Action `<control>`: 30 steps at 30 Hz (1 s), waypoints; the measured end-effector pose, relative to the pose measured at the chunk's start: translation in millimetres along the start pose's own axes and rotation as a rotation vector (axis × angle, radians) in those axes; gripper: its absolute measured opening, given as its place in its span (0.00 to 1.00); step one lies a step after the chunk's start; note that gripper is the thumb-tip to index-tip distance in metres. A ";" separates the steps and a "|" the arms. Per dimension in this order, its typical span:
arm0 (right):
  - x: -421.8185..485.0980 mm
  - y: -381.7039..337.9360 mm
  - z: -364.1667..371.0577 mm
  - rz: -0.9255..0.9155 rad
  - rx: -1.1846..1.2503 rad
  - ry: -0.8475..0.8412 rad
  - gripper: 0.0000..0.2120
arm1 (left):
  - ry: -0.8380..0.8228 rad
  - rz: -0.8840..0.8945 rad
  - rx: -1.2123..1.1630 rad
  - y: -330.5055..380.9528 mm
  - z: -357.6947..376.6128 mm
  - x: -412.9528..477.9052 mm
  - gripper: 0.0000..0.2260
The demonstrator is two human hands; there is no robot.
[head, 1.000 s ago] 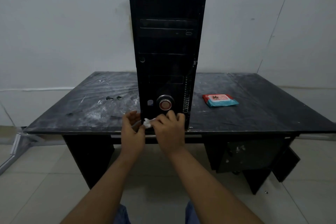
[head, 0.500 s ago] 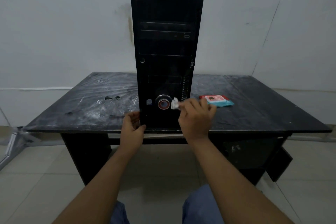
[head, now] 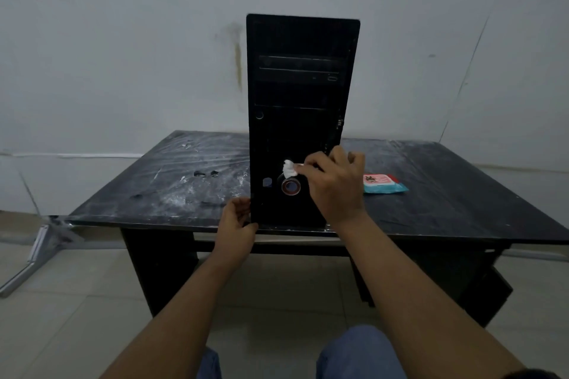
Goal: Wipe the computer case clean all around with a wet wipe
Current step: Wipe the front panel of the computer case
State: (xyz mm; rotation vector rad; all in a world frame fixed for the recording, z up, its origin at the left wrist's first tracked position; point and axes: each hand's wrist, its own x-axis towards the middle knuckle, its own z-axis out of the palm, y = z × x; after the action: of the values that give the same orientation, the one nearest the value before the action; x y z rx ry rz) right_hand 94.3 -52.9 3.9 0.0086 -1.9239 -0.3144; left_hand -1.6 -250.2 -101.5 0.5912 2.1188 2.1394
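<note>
At my right hand's (head: 334, 184) pinching fingertips (head: 308, 168) the wet wipe (head: 288, 169) meets the computer case (head: 301, 86) front, left hand (head: 235, 224) gripping its edge; next, I reckon, upward strokes.

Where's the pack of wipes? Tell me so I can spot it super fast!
Find the dusty black table with the tall black computer case standing on it. Just right of the case lies the wipes pack, flat, the only red-and-blue thing there.

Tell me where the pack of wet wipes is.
In the head view, the pack of wet wipes lies on the black table, right of the computer case, just beyond the right hand holding the wet wipe.
</note>
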 end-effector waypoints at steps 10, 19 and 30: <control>43.7 -19.4 2.8 -0.170 0.031 -0.048 0.08 | 0.025 -0.006 -0.001 -1.9 1.9 -0.3 0.23; 51.7 24.4 -18.1 0.281 0.117 0.188 0.03 | 0.016 0.006 0.038 -5.9 1.5 3.0 0.23; 52.7 29.6 -27.1 0.242 -0.008 0.140 0.07 | 0.063 0.172 0.087 28.0 7.8 1.8 0.19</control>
State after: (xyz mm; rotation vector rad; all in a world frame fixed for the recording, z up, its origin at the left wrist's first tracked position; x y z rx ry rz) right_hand 104.0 -38.4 67.8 -0.2011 -1.7626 -0.1546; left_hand 5.2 -243.6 -74.0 0.7505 2.2818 2.1870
